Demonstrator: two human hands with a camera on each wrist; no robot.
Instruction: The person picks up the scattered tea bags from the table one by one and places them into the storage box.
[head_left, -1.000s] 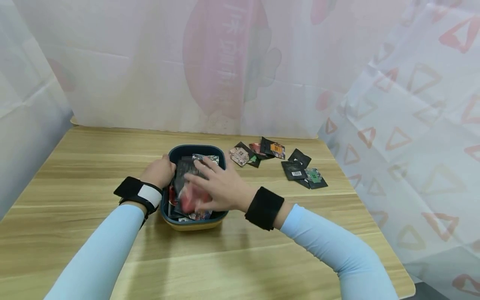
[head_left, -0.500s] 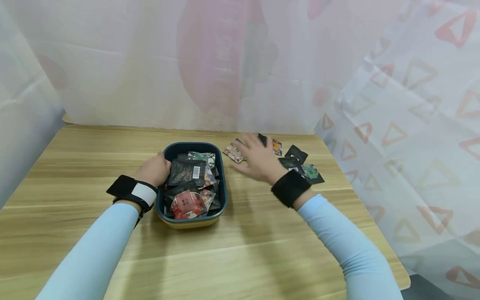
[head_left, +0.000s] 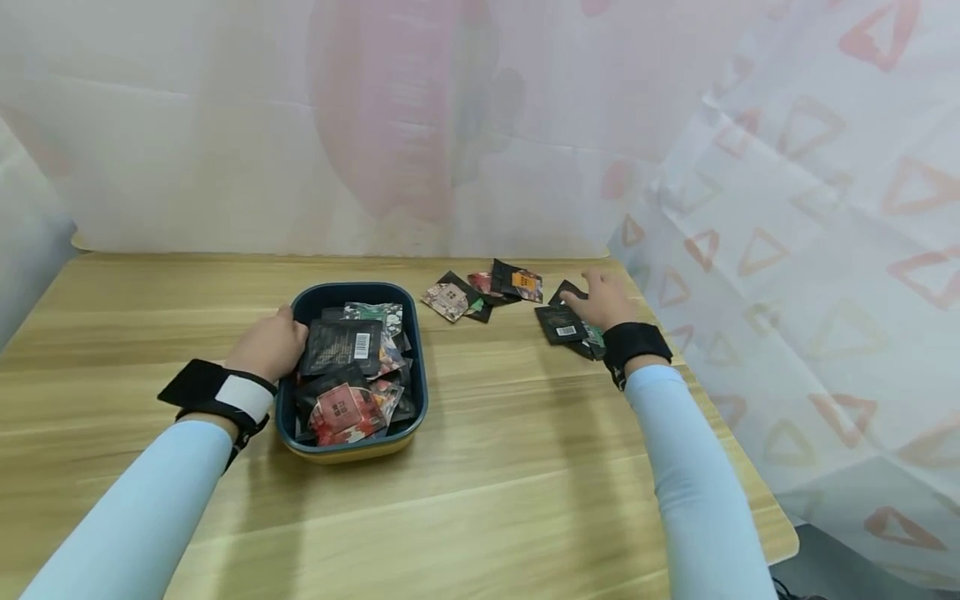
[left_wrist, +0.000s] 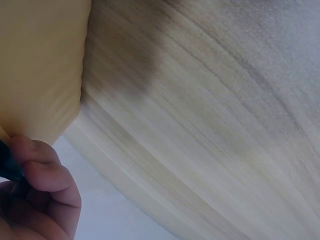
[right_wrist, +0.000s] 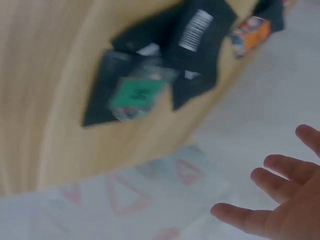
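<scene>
A dark blue bin (head_left: 417, 392) with a yellow underside stands on the wooden table, filled with several small foil packets (head_left: 343, 347). My left hand (head_left: 272, 340) grips the bin's left rim; in the left wrist view its curled fingers (left_wrist: 37, 167) pinch the dark rim beside the yellow wall (left_wrist: 40, 65). My right hand (head_left: 597, 296) hovers with straight, spread fingers (right_wrist: 280, 170) over a cluster of loose black packets (head_left: 558, 323) near the table's right edge. A barcoded black packet (right_wrist: 200, 30) and a green-labelled one (right_wrist: 135, 95) lie below it.
A second cluster of packets (head_left: 476, 292) lies behind the bin toward the back. Translucent white sheeting (head_left: 787, 250) with red triangles hangs close along the table's right and back edges. Bare wood (head_left: 487, 500) stretches in front of the bin.
My right hand left the bin, swung right across the table and now hovers over the far right packets. The left hand kept its hold on the rim.
</scene>
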